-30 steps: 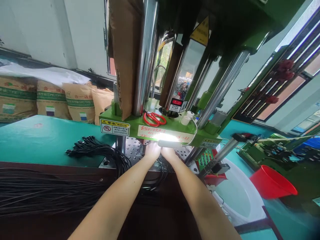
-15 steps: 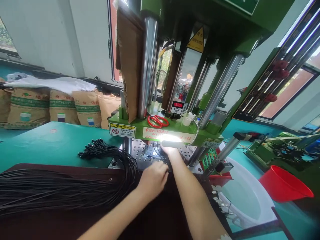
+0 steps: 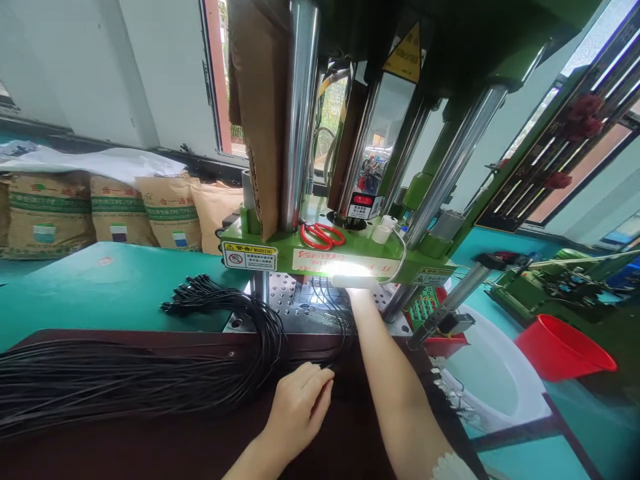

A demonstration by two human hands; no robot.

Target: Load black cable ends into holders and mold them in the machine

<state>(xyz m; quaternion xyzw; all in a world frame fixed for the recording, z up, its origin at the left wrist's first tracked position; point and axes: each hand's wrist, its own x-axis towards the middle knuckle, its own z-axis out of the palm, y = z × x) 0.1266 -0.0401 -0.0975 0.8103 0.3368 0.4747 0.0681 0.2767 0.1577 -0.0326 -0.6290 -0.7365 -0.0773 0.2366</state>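
Observation:
My left hand [image 3: 300,403] is above the dark brown table front, its fingers curled closed. Whether anything is inside them is hidden. Just beyond its fingertips, several thin black cables [image 3: 345,327] loop down from the press bed. My right arm reaches under the green press plate, and my right hand [image 3: 357,297] is mostly hidden behind the bright white lamp [image 3: 355,282]. Its fingers do not show. The cables run up beside that hand, over the perforated metal bed [image 3: 280,293]. To the left, a thick bundle of black cables [image 3: 250,310] curves across the table edge.
Red-handled scissors [image 3: 323,236] lie on the green press plate [image 3: 290,260]. Upright steel columns [image 3: 300,133] flank the work space. At right are a white round tub [image 3: 520,380] and a red bucket [image 3: 565,350]. Paper sacks [image 3: 50,217] line the left wall.
My left hand has drawn back toward me, away from the press bed, and the black cables now loop over the bed's front edge. My right hand stays under the lamp. The view has shifted slightly.

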